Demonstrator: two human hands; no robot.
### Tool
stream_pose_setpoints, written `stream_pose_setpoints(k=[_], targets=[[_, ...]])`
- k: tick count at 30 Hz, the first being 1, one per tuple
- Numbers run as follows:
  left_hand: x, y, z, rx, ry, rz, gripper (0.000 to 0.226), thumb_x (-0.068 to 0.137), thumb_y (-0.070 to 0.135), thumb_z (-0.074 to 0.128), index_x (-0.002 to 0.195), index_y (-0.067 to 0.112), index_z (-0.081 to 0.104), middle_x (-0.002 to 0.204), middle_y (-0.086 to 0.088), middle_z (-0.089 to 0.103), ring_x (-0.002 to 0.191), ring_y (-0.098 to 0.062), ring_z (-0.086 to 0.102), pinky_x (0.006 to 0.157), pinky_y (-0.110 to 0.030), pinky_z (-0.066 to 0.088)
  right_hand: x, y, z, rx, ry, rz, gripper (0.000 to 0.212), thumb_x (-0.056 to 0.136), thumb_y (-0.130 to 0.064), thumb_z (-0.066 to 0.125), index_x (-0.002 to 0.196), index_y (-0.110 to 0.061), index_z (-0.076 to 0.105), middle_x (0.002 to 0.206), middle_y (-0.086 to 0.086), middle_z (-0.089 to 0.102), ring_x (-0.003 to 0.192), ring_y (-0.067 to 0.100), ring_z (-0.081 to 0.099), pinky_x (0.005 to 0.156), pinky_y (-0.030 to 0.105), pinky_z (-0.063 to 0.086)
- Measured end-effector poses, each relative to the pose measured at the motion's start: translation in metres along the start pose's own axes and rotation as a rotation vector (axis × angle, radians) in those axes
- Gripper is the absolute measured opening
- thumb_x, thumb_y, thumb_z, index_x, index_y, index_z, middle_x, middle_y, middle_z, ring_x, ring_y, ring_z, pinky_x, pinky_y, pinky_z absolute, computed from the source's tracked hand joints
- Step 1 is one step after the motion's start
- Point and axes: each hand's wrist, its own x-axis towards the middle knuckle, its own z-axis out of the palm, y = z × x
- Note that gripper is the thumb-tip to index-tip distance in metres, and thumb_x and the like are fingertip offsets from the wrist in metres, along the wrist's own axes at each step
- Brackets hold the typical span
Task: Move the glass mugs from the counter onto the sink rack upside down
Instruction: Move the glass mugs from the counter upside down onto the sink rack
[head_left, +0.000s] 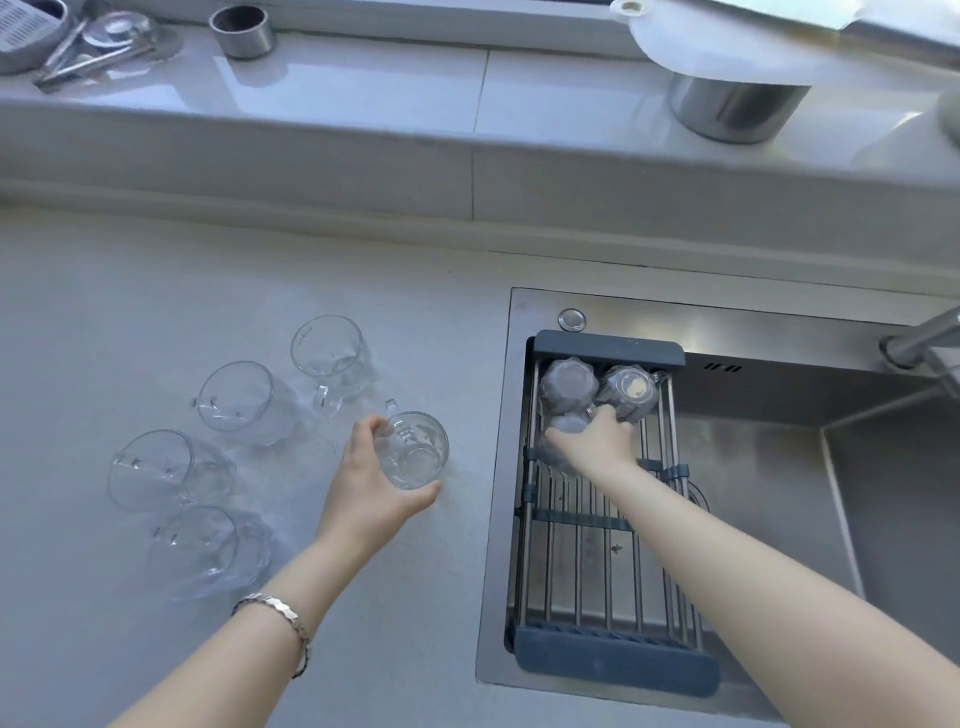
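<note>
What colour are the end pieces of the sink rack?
Dark blue-grey end pieces, with silver metal bars between; the head view shows it best.

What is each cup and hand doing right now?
Left hand: gripping an upright mug on the counter.
Right hand: setting a third mug on the rack.
Two rack mugs: upside down.
Four counter mugs: upright, untouched.

The pale grey counter (156, 291) carries five upright glass mugs (244, 397) in a loose cluster left of the steel sink (753, 322), whose rack (613, 660) bears three upturned mugs (569, 384) at its far end.
</note>
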Motion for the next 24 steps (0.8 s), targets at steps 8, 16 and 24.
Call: stream_pose_setpoints(k=[8,16,24], targets=[[-0.028,0.05,0.006,-0.152,-0.083,-0.034,0.07,0.059,0.024,0.087,0.11,0.031,0.04,0.11,0.007,0.055,0.101,-0.013,0.057,0.087,-0.032,0.048,-0.067,0.044,-0.036,0.076,-0.053,-0.419,0.068,0.075,-0.016,0.072,0.13,-0.027,0.035,0.132,-0.005,0.034,0.121,0.012,0.043,0.098,0.026,0.038],[-0.058,0.114,0.071,-0.393,-0.542,-0.26,0.083,0.052,0.058,0.072,0.119,0.014,0.049,0.109,-0.001,0.064,0.091,-0.015,0.067,0.082,-0.037,0.058,-0.121,0.088,-0.042,0.344,-0.043,-0.505,0.084,0.057,-0.032,0.085,0.118,-0.052,0.03,0.125,-0.027,0.042,0.117,-0.012,0.045,0.091,0.0,0.036],[-0.021,0.086,0.104,0.512,-0.422,0.393,0.053,0.093,0.031,0.049,0.141,0.015,0.032,0.15,-0.004,0.035,0.136,-0.021,0.036,0.11,-0.037,0.034,-0.068,0.097,-0.078,0.128,0.149,-0.127,0.044,0.07,-0.031,0.074,0.106,-0.022,0.051,0.112,0.001,0.052,0.096,0.015,0.05,0.082,0.027,0.038]])
